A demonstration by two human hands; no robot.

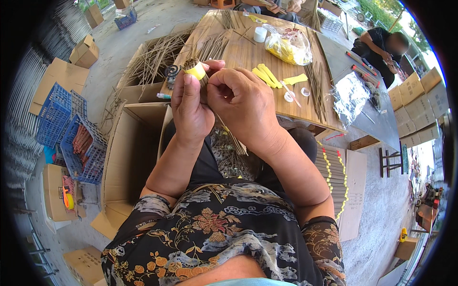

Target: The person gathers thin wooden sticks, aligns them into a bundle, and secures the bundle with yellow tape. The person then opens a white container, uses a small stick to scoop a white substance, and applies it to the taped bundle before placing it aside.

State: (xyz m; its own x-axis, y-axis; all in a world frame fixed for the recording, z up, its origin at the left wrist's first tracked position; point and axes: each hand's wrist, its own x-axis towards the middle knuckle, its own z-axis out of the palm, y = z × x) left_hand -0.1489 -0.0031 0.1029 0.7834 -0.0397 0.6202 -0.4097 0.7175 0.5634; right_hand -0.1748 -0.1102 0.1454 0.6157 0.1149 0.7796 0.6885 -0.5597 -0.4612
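In front of my chest I hold a bundle of thin brown sticks [192, 62], tilted, with a yellow paper band [195, 71] round its upper end. My left hand [193, 117] is closed on it just below the band, thumb up against the yellow paper. My right hand [250, 107] is closed too, fingers curled and pressed to the bundle's side; their tips are partly hidden. The bundle's lower sticks [234, 142] come out below the right hand. Beyond my hands, yellow strips [268, 76] lie on the wooden table [298, 108].
More sticks [212, 47] and a plastic bag of yellow pieces [288, 45] are on the table. An open cardboard box [136, 148] stands by my left leg, near blue crates [81, 152]. Banded stick bundles [331, 176] lie at right. A person [381, 50] sits far right.
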